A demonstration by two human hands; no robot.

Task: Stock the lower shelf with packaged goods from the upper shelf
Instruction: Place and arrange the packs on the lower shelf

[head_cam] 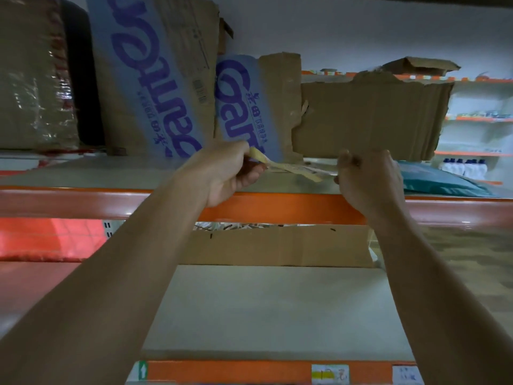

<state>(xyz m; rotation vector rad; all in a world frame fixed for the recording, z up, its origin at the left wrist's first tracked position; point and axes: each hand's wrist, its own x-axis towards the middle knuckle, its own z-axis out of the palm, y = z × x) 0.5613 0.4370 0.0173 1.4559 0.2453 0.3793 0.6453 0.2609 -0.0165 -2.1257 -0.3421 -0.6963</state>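
We begin with the left hand (230, 173), up at the upper shelf (277, 208), its fingers closed round one end of a yellowish tape strip (291, 169). The strip runs rightward, loose and twisted, toward the right hand (366, 179). That hand is curled too, thumb against the lower edge of the torn carton (369, 118). We read it as gripping that edge, though we cannot tell whether the far end of the strip is also caught in it. We judge the split of work this way: one hand steadies the carton at the shelf's lip while the other draws the sealing tape clear, so the carton can be opened or pulled forward without the strip snagging.

The torn carton stands on the upper shelf, its top edge ragged, just beside two tilted printed cartons (155, 79). A wrapped bale (30, 79) sits further left and a teal bag (438, 182) lies to the right. So the goods are up top, not yet brought down.

Below, the lower shelf (277, 309) shows a wide bare board in front, with an open box (277, 245) set at its back and a red mesh sack (41, 237) off to the left. We take the bare front as the place meant for the stock, since it lies straight under both arms
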